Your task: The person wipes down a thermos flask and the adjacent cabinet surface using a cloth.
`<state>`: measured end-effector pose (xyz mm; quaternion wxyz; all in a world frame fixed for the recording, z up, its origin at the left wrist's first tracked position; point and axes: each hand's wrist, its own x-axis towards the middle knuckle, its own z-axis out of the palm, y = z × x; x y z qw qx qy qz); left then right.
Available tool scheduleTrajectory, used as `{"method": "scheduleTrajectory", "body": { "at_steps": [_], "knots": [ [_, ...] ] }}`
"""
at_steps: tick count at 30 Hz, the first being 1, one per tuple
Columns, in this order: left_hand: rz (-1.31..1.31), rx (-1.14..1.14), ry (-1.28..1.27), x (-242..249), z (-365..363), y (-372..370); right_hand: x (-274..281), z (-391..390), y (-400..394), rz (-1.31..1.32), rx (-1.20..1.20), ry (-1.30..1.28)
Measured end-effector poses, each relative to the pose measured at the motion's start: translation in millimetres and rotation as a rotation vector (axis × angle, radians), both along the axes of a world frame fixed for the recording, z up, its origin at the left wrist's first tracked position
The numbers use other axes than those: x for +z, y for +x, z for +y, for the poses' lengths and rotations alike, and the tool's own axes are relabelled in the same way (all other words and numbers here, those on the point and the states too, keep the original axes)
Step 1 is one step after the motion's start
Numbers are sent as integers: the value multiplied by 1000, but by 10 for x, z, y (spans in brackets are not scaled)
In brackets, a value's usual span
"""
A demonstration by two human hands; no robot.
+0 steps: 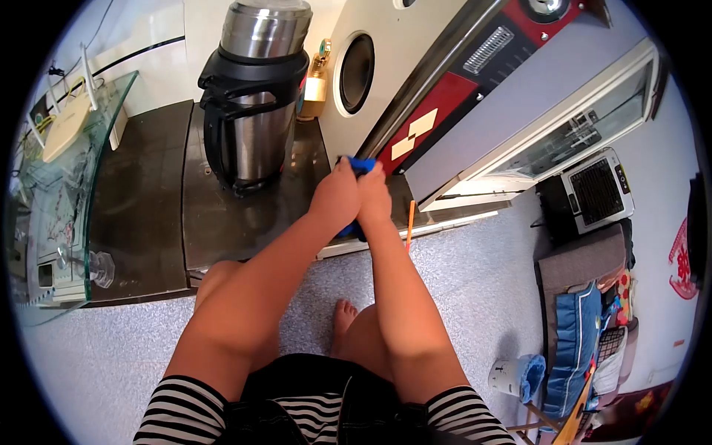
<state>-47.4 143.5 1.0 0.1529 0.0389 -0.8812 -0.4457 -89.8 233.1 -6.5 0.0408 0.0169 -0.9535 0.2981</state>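
Note:
Both hands are together at the middle of the head view, over the front edge of the dark cabinet top [159, 185]. My left hand [338, 194] is closed on a blue cloth-like item [362, 165]. Right beside it, touching it, my right hand [374, 196] is closed on the same item. Blue shows above the fingers and again below the hands; the rest is hidden. Left of the hands stands a large steel flask [263, 126] with a black handle. Behind them is a pale speaker panel [315, 141] with a dark round opening.
A gold bottle [314, 89] stands behind the flask. A red and black panel [445, 104] leans at the right. An orange stick [410, 222] is near the cabinet edge. At left is a glass shelf [100, 170] with a router [68, 127]. A bin [512, 376] and sofa [586, 259] are at right.

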Motion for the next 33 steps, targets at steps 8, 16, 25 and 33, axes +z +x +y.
{"method": "scheduleTrajectory", "body": {
  "at_steps": [8,16,25,33],
  "knots": [
    [-32,-29,146,152,75,264,314,89,226,56,129,96],
    [727,-25,68,758,1,282,977,-29,126,922,170,-399],
    [406,45,55,542,-38,88,977,-119,179,522,78,-87],
    [-193,-176,-18,19,-445,-11,293,222,30,-36,188,19]
  ]
}}
